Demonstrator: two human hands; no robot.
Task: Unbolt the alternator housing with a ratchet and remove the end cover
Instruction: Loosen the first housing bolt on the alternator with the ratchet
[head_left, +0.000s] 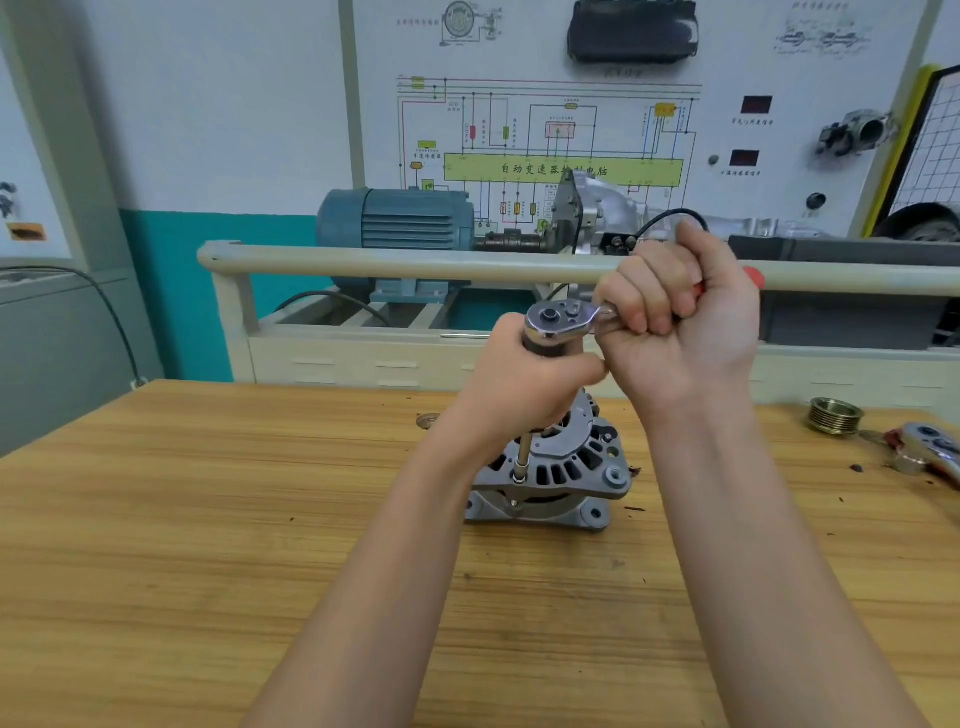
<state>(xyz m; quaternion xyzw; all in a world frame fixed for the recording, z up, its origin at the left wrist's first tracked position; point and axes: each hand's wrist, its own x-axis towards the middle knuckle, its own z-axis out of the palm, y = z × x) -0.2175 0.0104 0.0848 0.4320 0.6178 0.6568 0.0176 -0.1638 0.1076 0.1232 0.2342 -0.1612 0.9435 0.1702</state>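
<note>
grey alternator (558, 467), wood-grain table (208, 545), chrome ratchet (558, 321)

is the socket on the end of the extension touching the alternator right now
Touching. In the head view the extension runs straight down from the left hand, and its tip sits on a bolt at the alternator housing's edge, no gap visible.

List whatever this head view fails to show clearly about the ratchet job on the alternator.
- Ratchet handle: wrapped by the right hand; only a red tip shows.
- Upper part of the extension bar: covered by the left hand.
- Bolt head: inside the socket, too small to see.
- Far side of the alternator: behind the left hand and wrist.
- Second ratchet: cut by the right edge.
</note>
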